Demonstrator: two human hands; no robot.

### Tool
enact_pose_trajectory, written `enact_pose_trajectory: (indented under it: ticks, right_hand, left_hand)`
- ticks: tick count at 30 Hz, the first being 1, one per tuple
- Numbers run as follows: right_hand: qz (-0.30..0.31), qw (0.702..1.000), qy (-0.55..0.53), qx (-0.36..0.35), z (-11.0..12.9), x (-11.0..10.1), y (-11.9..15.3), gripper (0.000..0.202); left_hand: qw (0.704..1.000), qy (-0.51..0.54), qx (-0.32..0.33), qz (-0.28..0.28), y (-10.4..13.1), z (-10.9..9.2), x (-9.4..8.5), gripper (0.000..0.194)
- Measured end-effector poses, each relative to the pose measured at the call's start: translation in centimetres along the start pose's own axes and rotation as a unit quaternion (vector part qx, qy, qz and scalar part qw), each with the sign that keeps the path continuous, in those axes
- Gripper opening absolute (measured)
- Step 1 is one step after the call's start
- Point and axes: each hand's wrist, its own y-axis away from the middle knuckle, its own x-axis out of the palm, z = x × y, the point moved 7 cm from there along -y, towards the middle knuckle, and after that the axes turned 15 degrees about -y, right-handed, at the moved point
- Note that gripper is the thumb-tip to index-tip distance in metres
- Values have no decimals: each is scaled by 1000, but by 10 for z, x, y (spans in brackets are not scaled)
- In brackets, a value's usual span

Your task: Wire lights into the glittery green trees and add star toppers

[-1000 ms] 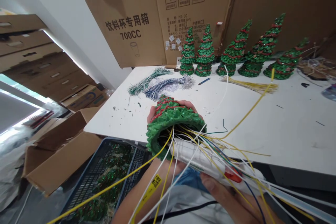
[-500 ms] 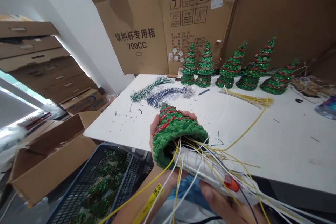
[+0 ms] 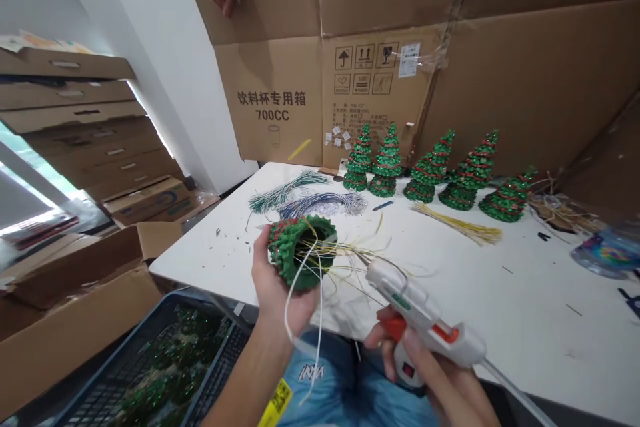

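Note:
My left hand (image 3: pixel 280 293) is wrapped round a small green Christmas tree (image 3: pixel 287 253) with red trim, tipped so its hollow base faces me and to the right. Yellow and white wires (image 3: pixel 316 293) come out of that opening, some hanging down, others reaching right. In my right hand (image 3: pixel 415 353) is a white hot glue gun (image 3: pixel 415 300) with an orange trigger, a glue stick sticking out at its back. Its nozzle points left toward the tree's base, outside the opening, among the wire ends.
Several finished-looking green trees (image 3: pixel 387 163) stand along the back of the white table (image 3: pixel 440 293). Bundles of green wires (image 3: pixel 285 190), blue-white wires (image 3: pixel 325 202) and yellow wires (image 3: pixel 460 223) lie there. A blue crate (image 3: pixel 150 327) and an open cardboard box (image 3: pixel 75 313) sit at lower left.
The glue gun's nozzle has come out of the tree's base and moved right. My left hand has shifted left with the tree and turned it. The view has tilted up.

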Motion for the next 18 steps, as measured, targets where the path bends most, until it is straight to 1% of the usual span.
enact_pose_trajectory:
  ticks: [2,4,6,7,9,11,13,16,18]
  right_hand:
    - [-11,1000,-15,-4,4,-11,-12,51]
    - [-23,999,22,-19,8,-29,-26,51]
    - [-54,993,104,-18,9,-53,-41,57]
    - [-60,986,157,-8,7,-63,-48,62]
    - [-76,967,243,-22,9,-78,-59,73]
    - [-89,946,304,-66,15,-84,-66,70]
    - [-93,927,350,-98,18,-83,-71,58]
    - [-99,911,386,-112,17,-83,-77,42]
    - [-105,905,396,-117,14,-84,-81,39]
  left_hand:
    - [997,52,-20,-46,-3,-5,-7,19]
    - [995,70,-13,-65,-5,-14,-11,13]
    - [995,73,9,-64,-5,-23,-13,10]
    - [995,72,21,-64,-5,-27,-14,10]
    - [995,62,49,-67,-4,-36,-17,12]
    - [993,31,93,-71,-2,-47,-18,14]
    - [987,-5,141,-72,-2,-59,-19,13]
    - [978,-34,196,-68,-8,-80,-17,5]
    - [972,-42,224,-60,-19,-98,-12,5]
